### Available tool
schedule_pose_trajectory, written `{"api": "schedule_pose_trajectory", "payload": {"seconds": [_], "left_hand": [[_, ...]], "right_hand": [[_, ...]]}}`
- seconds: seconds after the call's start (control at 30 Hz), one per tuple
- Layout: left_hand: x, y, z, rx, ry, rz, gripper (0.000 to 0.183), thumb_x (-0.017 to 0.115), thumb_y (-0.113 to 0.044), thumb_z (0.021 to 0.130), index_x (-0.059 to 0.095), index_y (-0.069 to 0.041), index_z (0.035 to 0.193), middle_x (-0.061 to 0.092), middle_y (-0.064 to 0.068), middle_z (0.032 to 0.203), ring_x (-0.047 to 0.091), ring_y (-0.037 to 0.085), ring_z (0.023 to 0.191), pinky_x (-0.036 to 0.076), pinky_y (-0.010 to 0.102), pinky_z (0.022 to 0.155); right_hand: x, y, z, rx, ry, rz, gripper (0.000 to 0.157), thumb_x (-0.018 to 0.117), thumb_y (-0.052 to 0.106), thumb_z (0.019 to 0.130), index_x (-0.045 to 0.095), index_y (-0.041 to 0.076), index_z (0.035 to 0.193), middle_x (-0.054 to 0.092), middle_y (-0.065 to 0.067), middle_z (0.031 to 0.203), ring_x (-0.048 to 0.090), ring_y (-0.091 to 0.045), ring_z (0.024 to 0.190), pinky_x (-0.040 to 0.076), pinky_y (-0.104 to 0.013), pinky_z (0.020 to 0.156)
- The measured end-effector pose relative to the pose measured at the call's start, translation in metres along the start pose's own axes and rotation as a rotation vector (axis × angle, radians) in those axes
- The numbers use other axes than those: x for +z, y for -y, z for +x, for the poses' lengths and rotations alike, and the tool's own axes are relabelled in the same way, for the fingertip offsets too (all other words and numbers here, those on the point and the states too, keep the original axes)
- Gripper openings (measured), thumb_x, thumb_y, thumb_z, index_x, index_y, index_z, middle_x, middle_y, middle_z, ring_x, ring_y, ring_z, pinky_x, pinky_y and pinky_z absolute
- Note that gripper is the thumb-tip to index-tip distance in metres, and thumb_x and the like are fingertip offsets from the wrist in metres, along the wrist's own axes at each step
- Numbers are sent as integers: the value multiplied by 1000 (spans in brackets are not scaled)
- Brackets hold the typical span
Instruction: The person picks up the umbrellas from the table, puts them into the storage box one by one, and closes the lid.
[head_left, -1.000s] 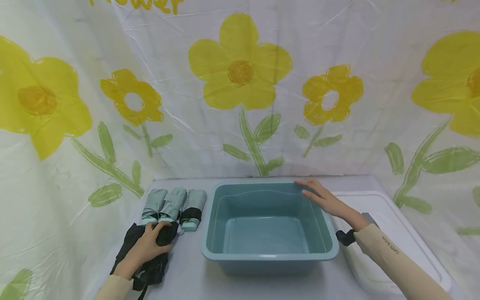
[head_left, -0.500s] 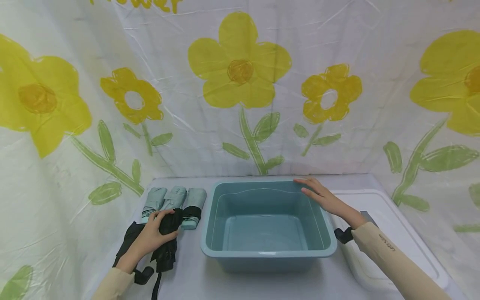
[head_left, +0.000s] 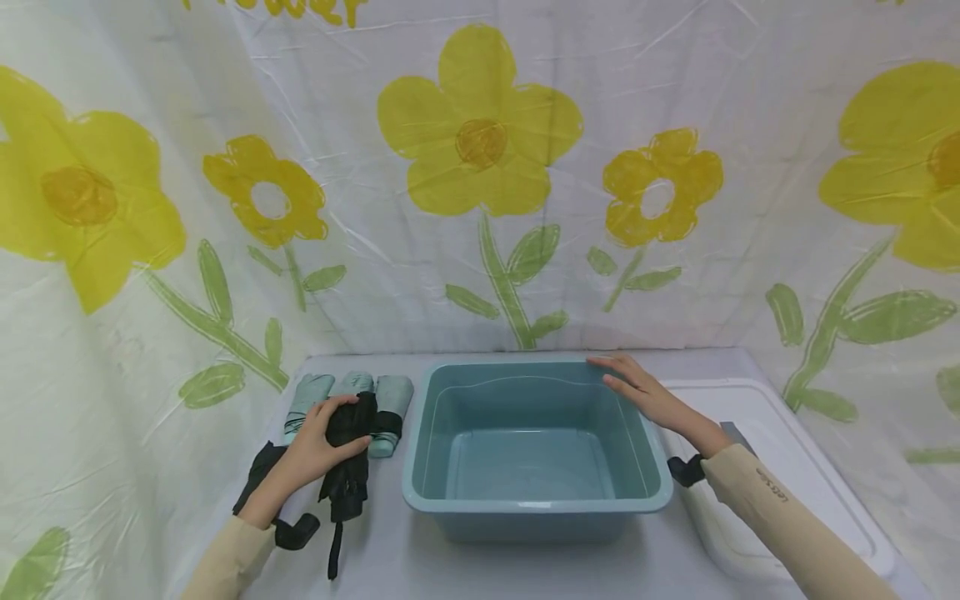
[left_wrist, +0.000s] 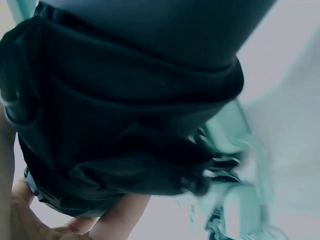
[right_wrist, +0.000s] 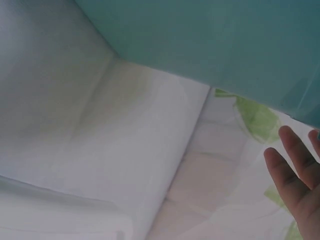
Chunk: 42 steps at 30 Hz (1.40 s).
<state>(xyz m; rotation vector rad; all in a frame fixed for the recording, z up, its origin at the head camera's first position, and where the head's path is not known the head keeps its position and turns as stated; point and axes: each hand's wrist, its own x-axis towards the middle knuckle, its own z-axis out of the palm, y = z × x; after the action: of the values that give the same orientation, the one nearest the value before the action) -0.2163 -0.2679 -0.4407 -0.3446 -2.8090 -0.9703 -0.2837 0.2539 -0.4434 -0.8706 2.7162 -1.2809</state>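
Observation:
My left hand (head_left: 311,443) grips a folded black umbrella (head_left: 349,467), its wrist strap hanging toward me. In the left wrist view the black fabric (left_wrist: 115,115) fills most of the frame, fingers curled beneath it. Behind it lie three folded light-green umbrellas, the right one (head_left: 393,396) banded in black, the left one (head_left: 309,393) partly covered by my hand. Another black umbrella (head_left: 258,473) lies under my left forearm. My right hand (head_left: 648,398) rests with extended fingers at the far right corner of a blue-green plastic bin (head_left: 536,507); nothing lies inside the bin.
A white lid (head_left: 795,500) lies flat right of the bin, partly under my right forearm. A white sheet (head_left: 360,275) painted with yellow flowers hangs behind the table (head_left: 382,542). Black wrist-camera mounts (head_left: 297,532) stick out from both wrists.
My left hand has drawn the black umbrella right and slightly away from me, apart from the other black one, with its strap now hanging free. The right hand stays at the bin.

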Motion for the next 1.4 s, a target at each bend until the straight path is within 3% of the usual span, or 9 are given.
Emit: {"api": "schedule_pose_trajectory", "payload": {"seconds": [0.37, 0.63, 0.83, 1.0, 1.1, 1.23, 1.4], "left_hand": [[-18, -30, 17, 47, 55, -157, 63, 69, -30, 84, 39, -8, 134, 39, 19, 136, 41, 36, 121, 36, 54, 94], [-23, -54, 22, 3, 108, -230, 62, 66, -35, 86, 35, -14, 135, 39, 15, 138, 45, 32, 119, 38, 51, 94], [-23, -64, 34, -16, 142, -299, 62, 65, -37, 86, 33, -17, 136, 40, 15, 136, 55, 31, 106, 46, 41, 84], [-23, -76, 43, -60, 148, -314, 69, 62, -42, 87, 28, -17, 140, 29, 15, 144, 47, 36, 117, 42, 48, 90], [-22, -84, 46, -72, 151, -321, 70, 61, -44, 87, 26, -18, 141, 23, 14, 147, 35, 37, 128, 36, 54, 96], [-18, -92, 48, -73, 177, -363, 66, 61, -41, 88, 27, -20, 140, 24, 14, 146, 38, 37, 125, 41, 52, 91], [-13, -103, 50, -90, 242, -457, 63, 60, -37, 89, 26, -20, 140, 28, 15, 139, 54, 34, 102, 50, 43, 74]], "right_hand": [[2, 0, 0, -13, -7, -6, 41, 38, 25, 101, 38, 22, 142, 34, -9, 141, 30, -32, 130, 26, -64, 97], [1, -1, 2, -6, -7, -15, 41, 38, 26, 101, 38, 21, 142, 35, -8, 139, 32, -31, 128, 28, -62, 96], [-1, 1, 1, 1, -6, 0, 41, 38, 27, 101, 38, 23, 142, 34, -9, 139, 31, -32, 128, 27, -63, 97], [-3, 12, -1, 7, -9, 0, 41, 37, 21, 101, 37, 15, 142, 35, -13, 138, 32, -34, 128, 27, -63, 96], [-5, 26, -4, 8, -7, 13, 41, 37, 17, 101, 37, 8, 141, 35, -18, 137, 32, -38, 126, 26, -64, 96], [-7, 40, -6, 13, 2, 9, 41, 38, 14, 101, 38, 3, 140, 36, -21, 135, 33, -39, 125, 27, -64, 95], [-6, 44, -7, 28, 5, 6, 41, 38, 15, 101, 38, 4, 140, 35, -21, 137, 30, -40, 128, 25, -65, 97]]}}
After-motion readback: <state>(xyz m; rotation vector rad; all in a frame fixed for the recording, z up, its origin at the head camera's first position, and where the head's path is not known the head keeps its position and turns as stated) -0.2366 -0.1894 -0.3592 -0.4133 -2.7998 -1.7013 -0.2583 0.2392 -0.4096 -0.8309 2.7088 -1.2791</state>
